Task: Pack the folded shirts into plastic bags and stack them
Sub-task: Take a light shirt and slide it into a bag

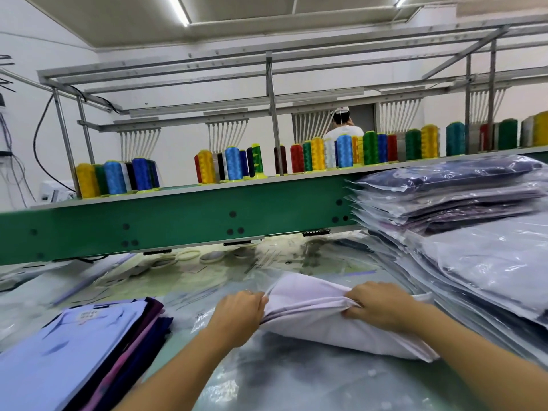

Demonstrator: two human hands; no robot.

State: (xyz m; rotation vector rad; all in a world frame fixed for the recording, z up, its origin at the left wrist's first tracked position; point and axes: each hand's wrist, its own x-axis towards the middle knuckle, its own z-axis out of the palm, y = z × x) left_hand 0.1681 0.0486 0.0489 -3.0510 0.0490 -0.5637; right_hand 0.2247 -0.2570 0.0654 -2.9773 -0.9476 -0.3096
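Bright, even light came from fluorescent tubes [178, 11] along the top of the frame. White glare streaked the plastic bags [486, 262] at right and the glossy table [281, 387] at bottom centre. Shadows were soft and faint. Wide-angle distortion bowed the metal rack [267, 54] toward the edges, and the lower left corner looked slightly blurred.

The table [184, 280] carries folded shirts [74, 351], bagged shirts [489, 262], loose plastic bags [213, 318]

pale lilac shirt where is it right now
Head view, low centre: the pale lilac shirt is gripped by the left hand and right hand, between the unbagged shirt pile on its left and the bagged shirt stack on its right.
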